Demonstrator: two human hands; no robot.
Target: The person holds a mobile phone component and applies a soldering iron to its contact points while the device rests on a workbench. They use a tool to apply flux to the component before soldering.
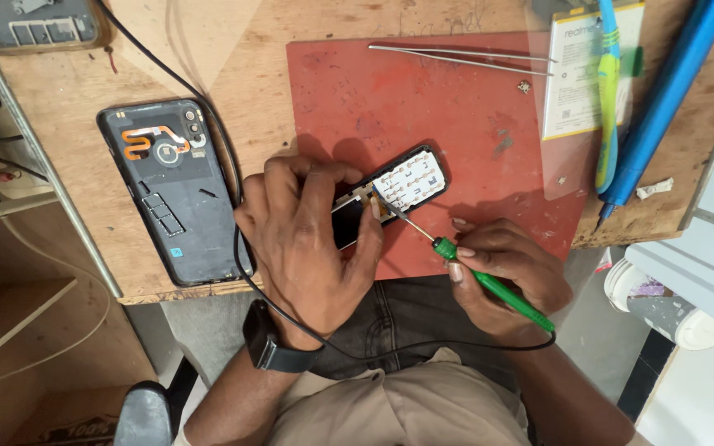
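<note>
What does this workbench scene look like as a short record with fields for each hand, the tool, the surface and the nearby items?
left hand: left hand presses down on a small keypad phone, opened up
right hand: right hand grips a green-handled screwdriver
tool tip: set on the phone near the top of its keypad
surface: red mat on a wooden bench
left of mat: black smartphone with its back cover off
far edge of mat: metal tweezers
right side: blue tool, phone battery
wrist: black watch

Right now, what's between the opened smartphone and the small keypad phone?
Head view: the left hand and a black cable lie between smartphone and keypad phone.
</note>
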